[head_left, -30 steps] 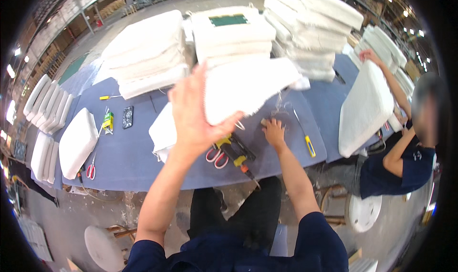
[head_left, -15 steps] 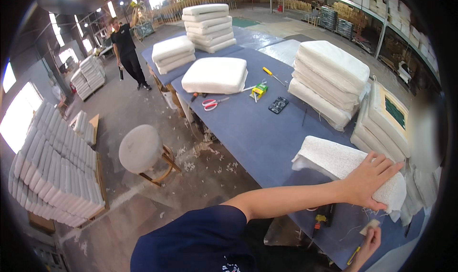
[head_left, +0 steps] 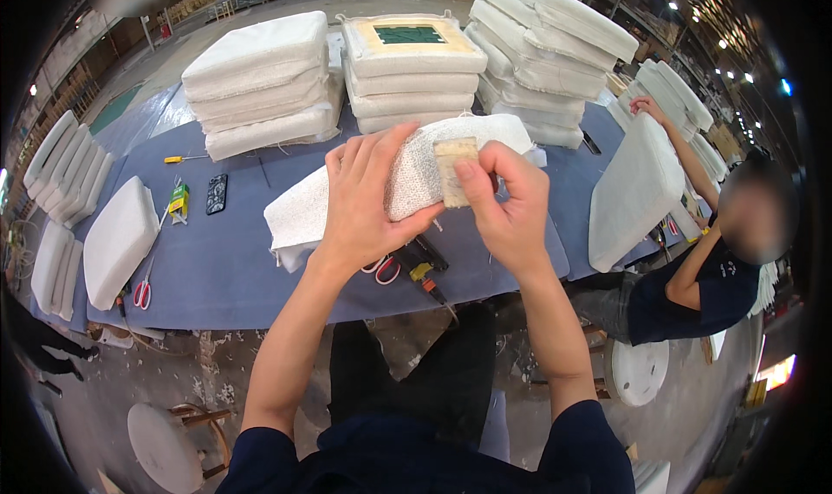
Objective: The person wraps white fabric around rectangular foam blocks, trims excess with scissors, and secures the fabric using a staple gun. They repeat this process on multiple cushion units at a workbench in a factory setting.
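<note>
White cushion (head_left: 410, 178) under the left hand (head_left: 364, 191), clasped between thumb and fingers; beige pad (head_left: 450, 173) pinched in the right hand (head_left: 511, 201), just beside. Probably light, soft-faced, coarse enough not to slip; best held by edges flanking the left hand.

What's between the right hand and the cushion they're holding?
A beige block, pinched in the right hand; the head view shows it in front of the white cushion. I can't tell if they touch.

Navy short sleeves (head_left: 594, 446), black trousers (head_left: 457, 360), ungloved hands (head_left: 357, 201)
</note>
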`<state>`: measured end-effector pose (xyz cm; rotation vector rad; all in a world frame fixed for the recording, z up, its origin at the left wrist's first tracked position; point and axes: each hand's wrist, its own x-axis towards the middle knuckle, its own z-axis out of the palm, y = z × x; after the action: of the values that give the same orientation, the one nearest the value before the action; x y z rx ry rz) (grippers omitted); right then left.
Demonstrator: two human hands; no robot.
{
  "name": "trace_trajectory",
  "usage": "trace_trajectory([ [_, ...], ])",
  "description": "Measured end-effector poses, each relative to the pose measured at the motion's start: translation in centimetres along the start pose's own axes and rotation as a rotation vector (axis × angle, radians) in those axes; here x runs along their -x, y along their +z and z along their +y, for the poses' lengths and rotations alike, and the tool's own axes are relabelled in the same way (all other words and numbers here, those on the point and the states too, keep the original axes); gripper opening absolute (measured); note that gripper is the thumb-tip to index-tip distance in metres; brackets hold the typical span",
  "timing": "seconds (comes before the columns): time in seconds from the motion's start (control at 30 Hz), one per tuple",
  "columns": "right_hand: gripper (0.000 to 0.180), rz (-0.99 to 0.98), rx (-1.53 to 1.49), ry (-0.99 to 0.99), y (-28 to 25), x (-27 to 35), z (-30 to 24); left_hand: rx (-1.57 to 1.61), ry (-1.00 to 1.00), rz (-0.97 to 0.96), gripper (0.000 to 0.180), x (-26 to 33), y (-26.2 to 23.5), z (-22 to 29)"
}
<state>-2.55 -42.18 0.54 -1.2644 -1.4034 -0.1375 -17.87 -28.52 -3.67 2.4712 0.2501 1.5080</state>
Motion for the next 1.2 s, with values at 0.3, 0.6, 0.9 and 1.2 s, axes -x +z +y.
trace_trajectory([
  [0.3, 0.028, -0.074, 0.025, -0.022, 2.7, -0.3, 0.8, 0.043, -0.132, -0.047, 0.098, 1.0, -1.6, 0.5],
  [0.6, 0.031, -0.156, 0.017, 0.138, 2.2, -0.6, 0.3, -0.002, -0.107, -0.034, 0.097, 1.3, -1.2, 0.7],
  [0.9, 0.023, 0.240, 0.052, 0.070, 2.4, 7.4, 9.0, -0.122, 0.076, 0.182, 0.080, 2.0, -1.8, -2.7],
  [1.2, 0.072, -0.487, 0.868, 0.211, 9.9, 22.3, 24.1, -0.217, -0.210, 0.346, 0.041, 8.3, -5.4, -7.4],
])
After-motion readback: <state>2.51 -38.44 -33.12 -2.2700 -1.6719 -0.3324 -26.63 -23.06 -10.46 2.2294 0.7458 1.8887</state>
